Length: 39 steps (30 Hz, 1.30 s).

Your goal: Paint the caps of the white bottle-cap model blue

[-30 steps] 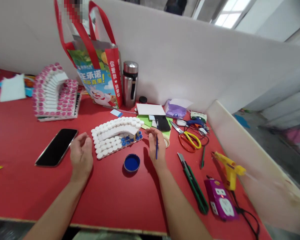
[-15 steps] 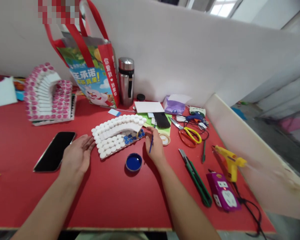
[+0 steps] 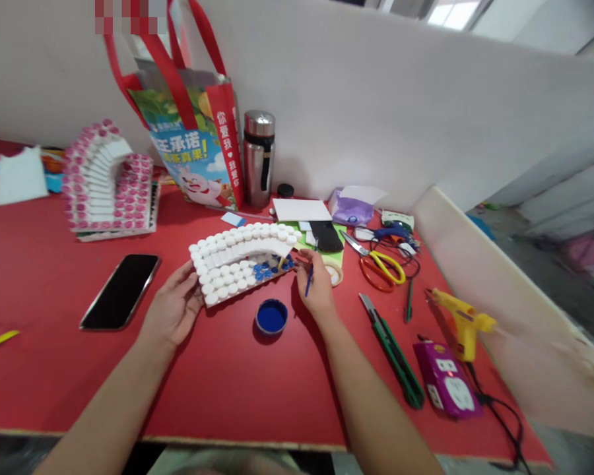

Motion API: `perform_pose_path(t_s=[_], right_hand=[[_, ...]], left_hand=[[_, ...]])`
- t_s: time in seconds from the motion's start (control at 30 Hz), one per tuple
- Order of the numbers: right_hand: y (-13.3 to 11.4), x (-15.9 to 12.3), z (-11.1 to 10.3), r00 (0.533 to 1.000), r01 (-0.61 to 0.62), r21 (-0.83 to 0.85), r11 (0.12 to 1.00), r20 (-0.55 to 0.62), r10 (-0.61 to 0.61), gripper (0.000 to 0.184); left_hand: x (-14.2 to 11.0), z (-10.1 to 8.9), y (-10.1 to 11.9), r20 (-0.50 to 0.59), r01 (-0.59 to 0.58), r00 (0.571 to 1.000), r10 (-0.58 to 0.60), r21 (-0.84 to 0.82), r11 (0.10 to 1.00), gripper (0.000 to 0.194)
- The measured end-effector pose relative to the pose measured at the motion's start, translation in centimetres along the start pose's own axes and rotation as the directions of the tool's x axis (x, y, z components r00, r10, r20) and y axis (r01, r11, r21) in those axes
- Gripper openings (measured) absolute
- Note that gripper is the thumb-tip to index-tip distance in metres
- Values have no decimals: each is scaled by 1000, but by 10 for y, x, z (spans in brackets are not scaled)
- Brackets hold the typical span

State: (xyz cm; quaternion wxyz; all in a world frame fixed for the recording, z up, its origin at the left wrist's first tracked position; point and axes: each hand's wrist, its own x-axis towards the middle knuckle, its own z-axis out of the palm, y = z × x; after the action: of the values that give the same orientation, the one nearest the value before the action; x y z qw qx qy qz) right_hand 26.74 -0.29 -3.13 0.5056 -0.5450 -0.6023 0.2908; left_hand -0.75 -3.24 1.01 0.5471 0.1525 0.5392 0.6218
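A white arched craft model [image 3: 228, 280], covered in rows of small round pieces, sits tilted in front of me. Several rounds at its right front are blue. My left hand [image 3: 175, 307] grips the model's left edge, thumb and fingers closed about it. At the right end is my right hand [image 3: 317, 287], its fingertips at the model's edge. A thin blue-handled paintbrush [image 3: 309, 280] is held in that hand; its tip is hard to make out. Just in front of the model stands a small round pot of blue paint [image 3: 271, 318].
A phone [image 3: 121, 292] lies left, near a pink-and-white model [image 3: 101, 191]. Behind are a shopping bag [image 3: 193, 158] and steel flask [image 3: 259, 158]. On the right lie scissors [image 3: 381, 267], a green cutter [image 3: 393, 356], a yellow glue gun [image 3: 462, 316] and a purple power socket [image 3: 445, 379].
My left hand has moved in and closed on the model's left edge, which appears slightly lifted. My right hand stays at the right end with the paintbrush. The whole view has shifted a little.
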Motion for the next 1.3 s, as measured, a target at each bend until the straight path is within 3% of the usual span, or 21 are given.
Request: perform_pose_path(t_s=[0.17,0.37,0.67,0.8,0.9,1.03,1.13,1.3], right_hand=[[3,1,0,1000,27,-82,996,8,-26,37],[4,1,0,1000,24,-104,994,-12,-25,37],[-21,-1,-3,987,21,108,994,-158,-4,24],[-35,-1,-7,978,16,198,980,-208,26,17],[-44,0,-8,972,-84,396,915,-171,163,20],[-52,0,-8,963,-221,669,710,36,266,35],[-58,1,-9,959,-258,733,629,116,259,40],[-66,2,-12,949,-292,749,595,150,277,40]], left_hand=[[0,-4,-5,127,33,992,-23,-79,996,48],[3,-2,1,150,142,981,-126,-99,985,33],[11,-5,14,103,189,977,-186,-25,982,32],[23,-15,20,200,223,954,-223,23,975,42],[33,-20,24,259,258,929,-263,54,965,47],[44,-21,26,305,261,912,-273,80,962,44],[52,-19,27,367,271,884,-289,100,957,33],[61,-15,29,435,281,849,-300,111,953,29]])
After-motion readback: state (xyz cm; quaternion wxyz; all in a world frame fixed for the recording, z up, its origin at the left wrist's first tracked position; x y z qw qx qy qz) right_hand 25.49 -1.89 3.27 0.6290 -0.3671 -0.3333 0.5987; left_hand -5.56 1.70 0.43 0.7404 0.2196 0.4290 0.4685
